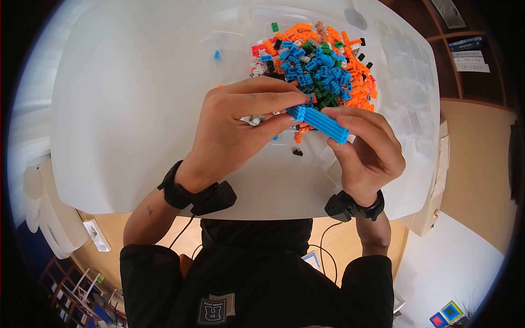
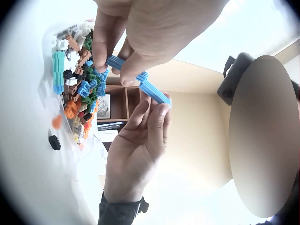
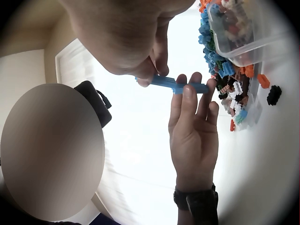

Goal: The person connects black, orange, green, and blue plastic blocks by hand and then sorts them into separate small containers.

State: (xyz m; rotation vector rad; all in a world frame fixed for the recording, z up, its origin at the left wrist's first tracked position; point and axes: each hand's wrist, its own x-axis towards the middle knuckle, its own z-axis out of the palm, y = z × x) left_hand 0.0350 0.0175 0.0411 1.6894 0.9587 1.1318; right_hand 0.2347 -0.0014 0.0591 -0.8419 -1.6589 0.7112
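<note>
Two blue ridged stacks of small building bricks meet end to end, slightly out of line, above the table. My left hand (image 1: 227,123) pinches one blue brick stack (image 1: 296,112) between thumb and fingers, hiding part of it. The other blue brick stack (image 1: 326,126) is pinched near its far end by my right hand (image 1: 374,145). In the left wrist view, the right-hand brick stack (image 2: 155,93) angles away from the joint. Seen from the right wrist, the left hand (image 3: 194,145) has its fingertips around its brick stack (image 3: 194,88).
Behind the hands lies a heap of loose bricks (image 1: 328,74), mostly orange, blue and green, in a clear plastic container. Clear compartment trays (image 1: 404,82) stand at the right of the white table (image 1: 131,120). A black brick (image 1: 297,152) lies near the front.
</note>
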